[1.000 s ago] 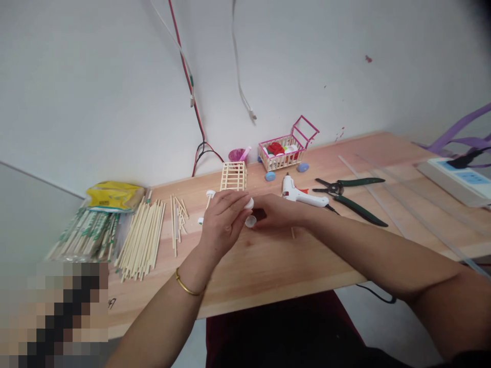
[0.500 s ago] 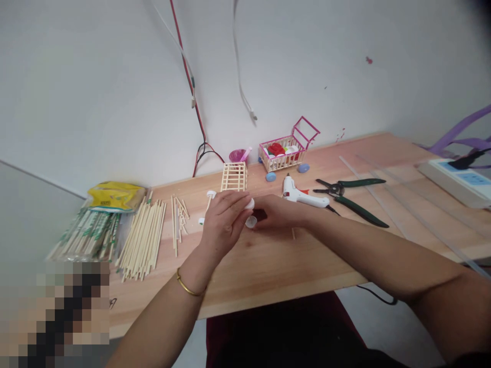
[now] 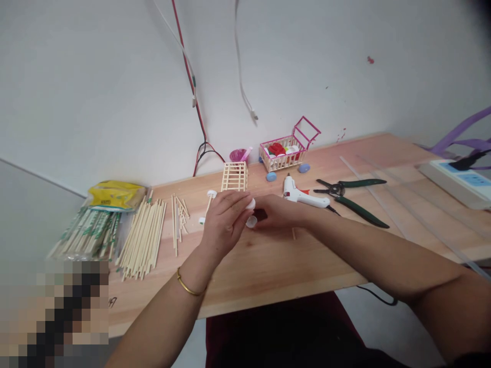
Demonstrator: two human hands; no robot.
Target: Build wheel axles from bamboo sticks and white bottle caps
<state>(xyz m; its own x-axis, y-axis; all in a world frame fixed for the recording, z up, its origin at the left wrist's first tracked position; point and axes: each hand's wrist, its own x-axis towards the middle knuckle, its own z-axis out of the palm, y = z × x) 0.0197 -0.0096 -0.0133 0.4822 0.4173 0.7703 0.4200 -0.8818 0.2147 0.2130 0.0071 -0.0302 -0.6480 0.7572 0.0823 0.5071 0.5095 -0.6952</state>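
Note:
My left hand (image 3: 228,217) is closed, thumb and fingers pinching a white bottle cap (image 3: 251,204). Facing it, my right hand (image 3: 274,210) curls in with its thumb side against a second white cap (image 3: 251,222), which hangs just below the first. Most of the right fingertips are hidden behind the left hand. Left of my left hand, a stick with white caps at its ends (image 3: 211,194) lies on the table. Just behind both hands stands a small frame of pale sticks (image 3: 235,175).
A toy cart (image 3: 283,153) with a pink rim and blue wheels stands by the wall, near a pink cup (image 3: 238,155). To the right lie a white glue gun (image 3: 303,196), green-handled pliers (image 3: 358,204) and a power strip (image 3: 456,181). Bundled sticks (image 3: 143,240) lie left.

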